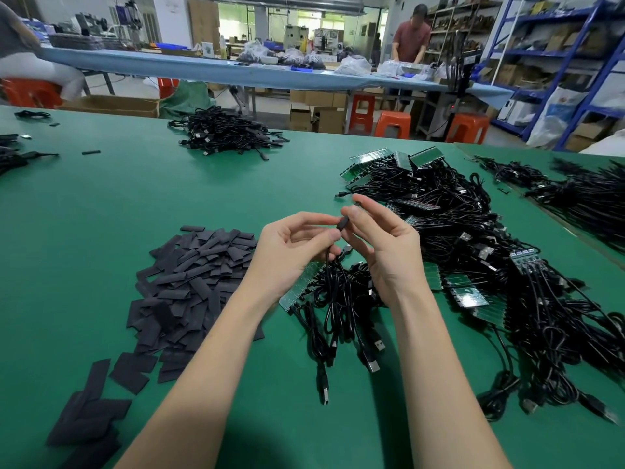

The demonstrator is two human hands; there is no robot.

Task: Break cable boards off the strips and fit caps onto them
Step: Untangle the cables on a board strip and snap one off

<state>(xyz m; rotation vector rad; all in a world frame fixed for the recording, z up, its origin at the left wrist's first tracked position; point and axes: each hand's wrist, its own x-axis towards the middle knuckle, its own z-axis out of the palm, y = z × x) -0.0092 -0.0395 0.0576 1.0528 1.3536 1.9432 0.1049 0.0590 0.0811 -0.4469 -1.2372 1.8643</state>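
Both hands are raised over the green table [101, 204]. My left hand [294, 245] pinches a black cable just below a small black cap [342, 223]. My right hand [382, 245] pinches that cap from the other side with thumb and fingers. The cable hangs down into a bundle of black USB cables [338, 313] joined to a green board strip [299, 289] lying under my hands. A heap of flat black caps [189, 286] lies to the left. A large pile of cables with green board strips [473, 258] lies to the right.
A heap of finished black cables [226, 132] sits at the far middle of the table. More cables lie along the right table [575, 194] and the far left edge [13, 157]. Orange stools [392, 125] and a long blue bench with a person [411, 35] stand behind.
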